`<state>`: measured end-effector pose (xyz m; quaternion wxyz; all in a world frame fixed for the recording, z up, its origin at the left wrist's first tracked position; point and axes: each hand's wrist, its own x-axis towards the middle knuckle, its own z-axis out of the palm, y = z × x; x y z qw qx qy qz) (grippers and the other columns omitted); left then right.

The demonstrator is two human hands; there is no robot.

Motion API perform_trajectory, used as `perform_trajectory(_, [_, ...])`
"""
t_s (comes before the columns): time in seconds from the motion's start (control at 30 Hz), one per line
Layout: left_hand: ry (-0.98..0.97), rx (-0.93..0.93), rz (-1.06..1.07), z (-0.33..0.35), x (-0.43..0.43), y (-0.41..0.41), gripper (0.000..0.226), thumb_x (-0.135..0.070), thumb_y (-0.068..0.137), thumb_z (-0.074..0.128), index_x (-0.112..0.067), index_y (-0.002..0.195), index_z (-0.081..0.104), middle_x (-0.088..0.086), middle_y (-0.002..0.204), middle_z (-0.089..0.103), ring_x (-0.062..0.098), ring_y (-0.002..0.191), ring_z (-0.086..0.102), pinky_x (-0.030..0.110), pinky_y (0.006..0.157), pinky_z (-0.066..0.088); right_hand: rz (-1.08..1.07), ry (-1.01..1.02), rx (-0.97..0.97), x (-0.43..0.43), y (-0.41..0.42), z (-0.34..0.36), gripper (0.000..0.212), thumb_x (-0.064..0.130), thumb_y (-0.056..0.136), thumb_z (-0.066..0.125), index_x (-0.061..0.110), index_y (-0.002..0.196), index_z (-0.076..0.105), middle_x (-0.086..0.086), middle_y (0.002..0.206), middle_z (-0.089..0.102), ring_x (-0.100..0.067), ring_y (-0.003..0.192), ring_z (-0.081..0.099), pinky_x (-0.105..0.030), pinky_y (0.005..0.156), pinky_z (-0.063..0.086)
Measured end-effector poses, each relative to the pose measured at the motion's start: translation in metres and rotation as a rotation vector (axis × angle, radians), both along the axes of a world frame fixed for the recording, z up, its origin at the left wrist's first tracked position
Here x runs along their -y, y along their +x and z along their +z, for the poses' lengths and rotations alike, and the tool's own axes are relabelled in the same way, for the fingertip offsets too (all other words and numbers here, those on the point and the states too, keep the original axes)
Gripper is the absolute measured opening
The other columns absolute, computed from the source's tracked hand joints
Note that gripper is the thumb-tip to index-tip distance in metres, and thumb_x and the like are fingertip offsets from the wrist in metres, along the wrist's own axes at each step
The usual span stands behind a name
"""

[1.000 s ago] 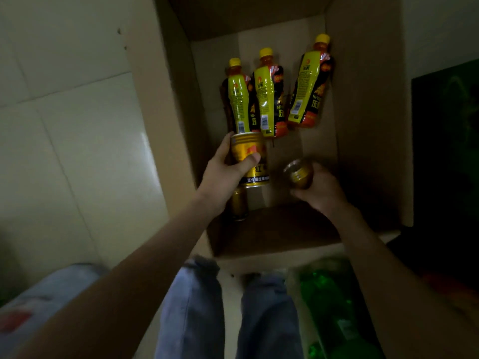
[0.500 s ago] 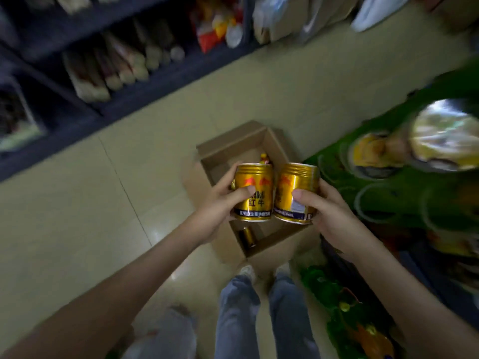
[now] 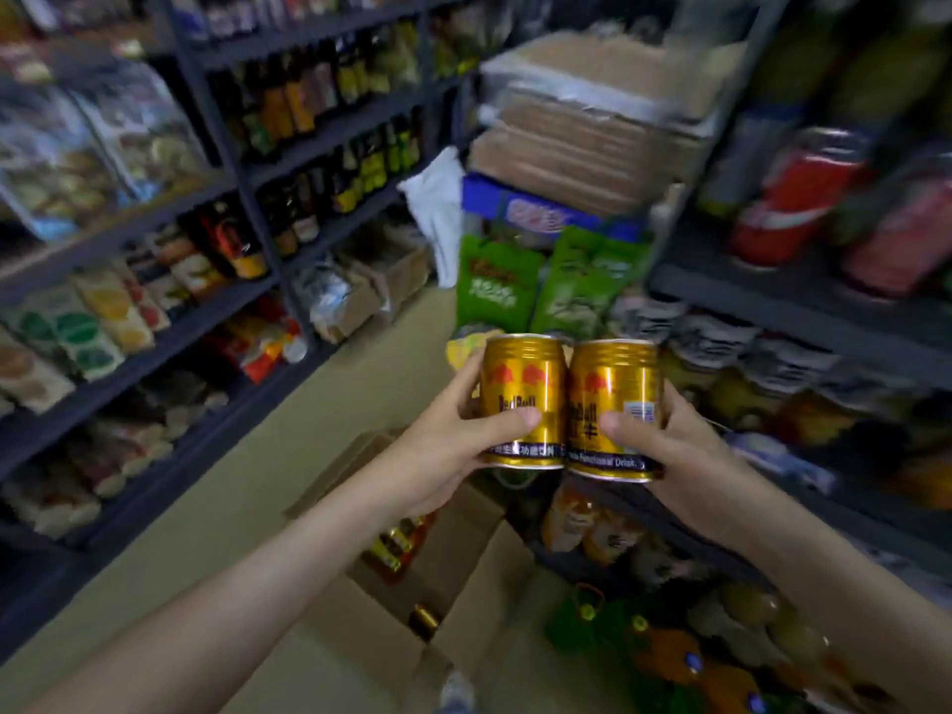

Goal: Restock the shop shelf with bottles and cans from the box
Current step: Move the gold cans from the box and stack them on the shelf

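- We hold the left hand (image 3: 453,445) wrapped round the left can (image 3: 523,399). The thumb lies across the label on the near side and the fingers are behind.
- The right hand (image 3: 675,450) grips the right can (image 3: 613,409) the same way, thumb on the front and fingers round the far side.
- Both cans are gold and upright, side by side near the middle of the view, in the air. They are touching or just apart at mid-body; we cannot tell which.
- The box (image 3: 463,574) stands open on the floor (image 3: 288,456) at 6 o'clock from the cans.
- In the box, at its 10 o'clock end, we see a few bottles (image 3: 399,541), blurred. One spare can (image 3: 425,618), also gold, lies toward its 6 o'clock end.
- The drinks shelf (image 3: 772,311) stands at 3 o'clock from the cans, heavily blurred. There are red cans (image 3: 793,198) on an upper level at 2 o'clock.
- The far shelf (image 3: 154,347) at 9 o'clock, across the aisle, carries packets low down and dark bottles higher up.
- At 12 o'clock, behind the cans, are green packets (image 3: 502,286), with stacked cartons (image 3: 592,146) above them.
- A white cloth (image 3: 438,213) hangs at 11 o'clock.
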<state>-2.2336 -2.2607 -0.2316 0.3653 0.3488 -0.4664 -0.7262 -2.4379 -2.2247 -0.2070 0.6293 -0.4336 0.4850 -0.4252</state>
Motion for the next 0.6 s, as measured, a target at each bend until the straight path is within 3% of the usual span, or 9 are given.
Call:
perform_trajectory(0.13, [-0.051,-0.006,-0.114,0.033,-0.057,-0.110,0.053,-0.014,0.067,0.074,-0.020,0.115,0.055,-0.001,0.095,0.072,0.015,0.084,0.070,0.031,0.069,0.058,-0.089,-0.109,-0.055,-0.091,-0.106,0.041,0.066,0.017,0.063,0.085,0.028,0.119,0.052,-0.002,0.100,0.073,-0.018,0.088,0.071,-0.024,0.063,0.056])
perform_trajectory(0.27, [-0.067,-0.023,-0.278,0.060,-0.116,-0.226,0.042,-0.015,0.070,0.070,-0.011,0.111,0.058,0.004,0.097,0.071,0.018,0.086,0.069,0.034,0.076,0.059,-0.278,-0.194,-0.125,-0.180,-0.209,0.069,0.089,0.047,0.041,0.092,0.022,0.119,0.058,-0.008,0.109,0.071,-0.026,0.098,0.069,-0.035,0.073,0.057])
perform_trajectory(0.33, [-0.076,-0.044,-0.365,0.077,-0.140,-0.277,0.039,-0.016,0.071,0.069,-0.010,0.109,0.059,0.005,0.094,0.072,0.017,0.084,0.070,0.031,0.072,0.058,-0.403,-0.259,-0.118,-0.218,-0.249,0.081,0.091,0.049,0.041,0.091,0.015,0.119,0.059,-0.010,0.109,0.070,-0.026,0.099,0.069,-0.034,0.074,0.058])
perform_trajectory(0.4, [-0.087,-0.075,-0.436,0.098,-0.164,-0.321,0.036,-0.017,0.073,0.068,-0.011,0.107,0.060,0.004,0.091,0.073,0.016,0.081,0.070,0.029,0.070,0.058,-0.528,-0.309,-0.066,-0.250,-0.281,0.095,0.076,0.042,0.052,0.087,0.011,0.115,0.059,-0.009,0.102,0.072,-0.022,0.091,0.070,-0.031,0.070,0.057])
perform_trajectory(0.5, [-0.097,-0.110,-0.525,0.127,-0.196,-0.372,0.041,-0.018,0.075,0.072,-0.008,0.113,0.059,0.009,0.099,0.071,0.020,0.088,0.069,0.033,0.076,0.059,-0.663,-0.314,0.066,-0.289,-0.318,0.115,0.023,0.031,0.085,0.058,0.012,0.098,0.057,-0.001,0.074,0.072,-0.012,0.064,0.069,-0.023,0.055,0.053])
perform_trajectory(0.53, [-0.112,-0.119,-0.552,0.134,-0.203,-0.387,0.044,-0.019,0.075,0.071,-0.008,0.116,0.059,0.010,0.102,0.070,0.022,0.091,0.068,0.035,0.079,0.059,-0.687,-0.328,0.084,-0.299,-0.331,0.121,0.021,0.029,0.088,0.053,0.012,0.098,0.056,0.000,0.072,0.071,-0.012,0.063,0.069,-0.022,0.054,0.053])
perform_trajectory(0.6, [-0.156,-0.127,-0.597,0.149,-0.213,-0.414,0.043,-0.020,0.074,0.070,-0.008,0.114,0.059,0.009,0.100,0.070,0.022,0.091,0.068,0.035,0.081,0.058,-0.690,-0.391,0.016,-0.314,-0.353,0.133,0.039,0.037,0.081,0.063,0.010,0.108,0.058,-0.003,0.086,0.074,-0.017,0.077,0.071,-0.026,0.062,0.056])
